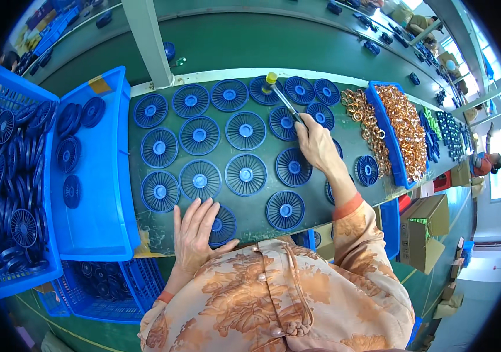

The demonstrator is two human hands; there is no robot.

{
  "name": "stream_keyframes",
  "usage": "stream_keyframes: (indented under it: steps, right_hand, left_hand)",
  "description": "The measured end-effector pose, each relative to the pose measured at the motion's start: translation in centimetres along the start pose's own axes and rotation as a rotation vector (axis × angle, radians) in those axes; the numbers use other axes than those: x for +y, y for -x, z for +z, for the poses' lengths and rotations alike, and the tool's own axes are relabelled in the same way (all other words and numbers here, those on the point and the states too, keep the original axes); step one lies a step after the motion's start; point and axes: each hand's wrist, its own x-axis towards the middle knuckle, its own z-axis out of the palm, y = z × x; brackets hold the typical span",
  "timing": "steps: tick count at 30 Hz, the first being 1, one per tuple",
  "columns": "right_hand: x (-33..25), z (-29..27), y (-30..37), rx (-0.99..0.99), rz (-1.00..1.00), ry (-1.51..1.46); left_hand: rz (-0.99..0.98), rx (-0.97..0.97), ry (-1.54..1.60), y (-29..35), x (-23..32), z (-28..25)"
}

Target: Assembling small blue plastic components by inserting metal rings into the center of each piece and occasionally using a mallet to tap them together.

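My right hand (318, 142) grips a small mallet (286, 103) with a yellow head, a metal shaft and a dark handle. Its head is over a round blue slotted plastic cover (256, 92) in the back row; whether they touch, I cannot tell. My left hand (194, 234) lies with fingers stretched out at the near edge of the table, partly over another blue cover (225, 226). Several more such covers, like this one (245, 175), lie flat in rows on the green tabletop (139, 226). My right forearm partly hides some of them.
Copper-coloured metal rings fill a blue tray (371, 97) at the right, with loose rings (367, 126) beside it. On the left stand a blue bin (95, 223) with a few covers and a full blue crate (51, 234). Beyond runs a green conveyor (227, 44); a post (146, 41) rises at the table's back edge.
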Motion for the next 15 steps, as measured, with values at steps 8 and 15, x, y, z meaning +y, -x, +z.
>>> stream_keyframes:
  steps: [8, 15]
  right_hand:
    - [-0.3, -0.7, -0.3, 0.013, -0.073, -0.011]
    - [-4.2, -1.3, 0.0, -0.077, -0.039, -0.188]
  left_hand:
    - [-0.003, -0.006, -0.005, -0.5, 0.9, -1.2]
    - [-0.02, -0.019, -0.004, -0.9, 0.4, -0.8]
